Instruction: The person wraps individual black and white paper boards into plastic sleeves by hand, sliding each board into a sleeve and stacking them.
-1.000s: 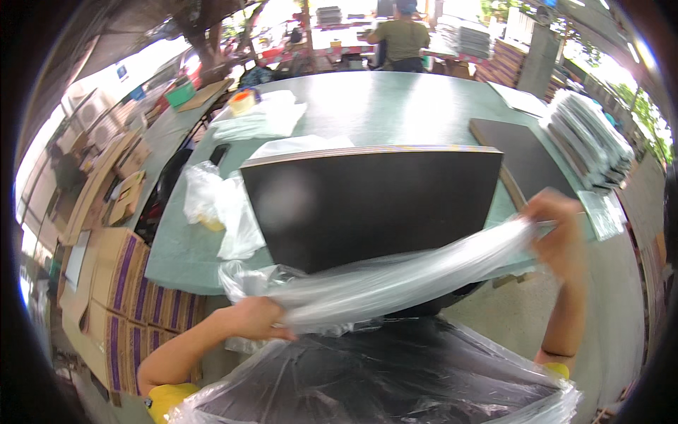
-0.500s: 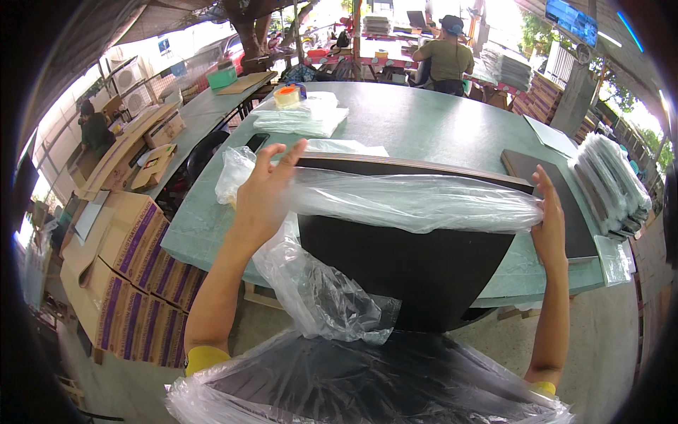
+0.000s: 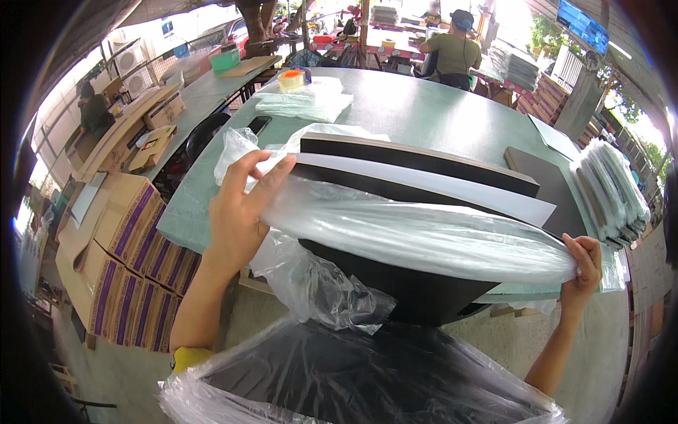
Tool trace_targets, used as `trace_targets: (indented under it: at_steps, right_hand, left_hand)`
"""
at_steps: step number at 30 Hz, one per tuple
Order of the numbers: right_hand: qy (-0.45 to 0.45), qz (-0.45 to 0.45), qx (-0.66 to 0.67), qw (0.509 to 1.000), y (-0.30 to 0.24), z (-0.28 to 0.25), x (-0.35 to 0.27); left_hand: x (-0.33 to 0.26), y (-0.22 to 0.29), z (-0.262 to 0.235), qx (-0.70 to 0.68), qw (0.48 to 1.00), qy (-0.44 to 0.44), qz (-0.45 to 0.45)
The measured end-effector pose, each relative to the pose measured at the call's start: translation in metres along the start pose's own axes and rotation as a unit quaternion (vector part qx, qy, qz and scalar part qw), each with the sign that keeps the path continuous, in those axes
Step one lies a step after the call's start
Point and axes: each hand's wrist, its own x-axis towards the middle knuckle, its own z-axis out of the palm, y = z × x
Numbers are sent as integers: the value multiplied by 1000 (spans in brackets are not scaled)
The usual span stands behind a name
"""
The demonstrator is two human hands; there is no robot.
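A clear plastic bag (image 3: 424, 233) is gathered in a long bunched band across a black board (image 3: 381, 272) that leans against the table edge. My left hand (image 3: 240, 208) pinches the bag's left end, close to the corner of a white sheet (image 3: 452, 189). At the other end, my right hand (image 3: 583, 267) grips the bag between thumb and fingers. Behind the white sheet stands another black board (image 3: 409, 161) with a pale edge. Loose plastic (image 3: 318, 290) hangs below my left hand, and a dark, plastic-covered panel (image 3: 353, 374) lies nearest me.
The green table (image 3: 417, 99) holds a tape roll (image 3: 291, 80) on folded plastic bags (image 3: 307, 106), a phone (image 3: 259, 126), a dark board (image 3: 547, 184) and a stack of wrapped boards (image 3: 611, 187). Cartons (image 3: 134, 268) are stacked at left. A person (image 3: 455, 53) sits beyond the table.
My right hand has moved right and toward me, closing on the bag and stretching it. The bunched band sits lower, and the white sheet now shows above it.
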Motion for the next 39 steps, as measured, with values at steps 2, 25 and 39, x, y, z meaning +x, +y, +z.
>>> trace_targets:
  at_steps: [2,25,39]
  right_hand:
    - [-4,30,82,996,5,-6,-1]
    - [-463,470,488,571,64,93,-200]
    - [-448,594,561,363,41,74,-169]
  left_hand:
    - [3,-10,-1,-33,999,8,29]
    - [-137,-47,33,-397,618,-569,-368]
    - [-202,-64,81,-540,475,-554,-418]
